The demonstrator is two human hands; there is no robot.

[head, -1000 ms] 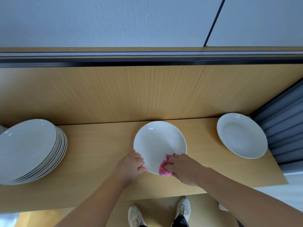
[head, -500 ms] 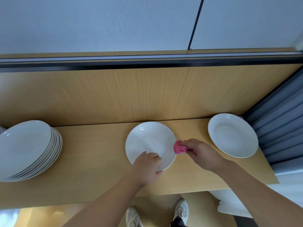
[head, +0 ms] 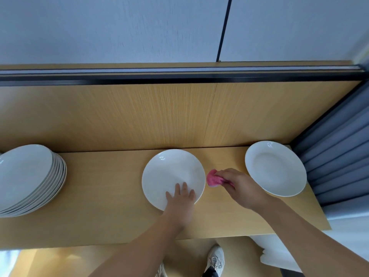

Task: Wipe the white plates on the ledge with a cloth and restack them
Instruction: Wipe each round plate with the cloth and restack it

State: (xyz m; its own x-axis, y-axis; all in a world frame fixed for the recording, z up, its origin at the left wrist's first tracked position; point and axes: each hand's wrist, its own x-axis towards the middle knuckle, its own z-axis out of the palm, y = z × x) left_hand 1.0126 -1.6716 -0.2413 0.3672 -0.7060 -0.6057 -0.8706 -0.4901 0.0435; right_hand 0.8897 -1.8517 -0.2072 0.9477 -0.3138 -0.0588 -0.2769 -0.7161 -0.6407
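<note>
A white plate (head: 171,172) lies flat in the middle of the wooden ledge (head: 103,216). My left hand (head: 180,202) rests on its near rim, fingers spread flat on the plate. My right hand (head: 241,186) is just right of that plate, off its edge, closed around a crumpled pink cloth (head: 212,177) that touches the ledge. Another white plate (head: 275,167) sits alone at the right end. A stack of several white plates (head: 28,178) stands at the left end.
A wooden back panel (head: 159,114) rises behind the ledge, with a dark rail and white wall above. Grey curtain folds (head: 337,156) hang at the right end. Below the ledge's front edge I see the floor and my shoes (head: 215,260).
My right hand carried the pink cloth off the middle plate to the ledge beside it. My left hand shifted from the plate's left rim to its near rim and flattened out.
</note>
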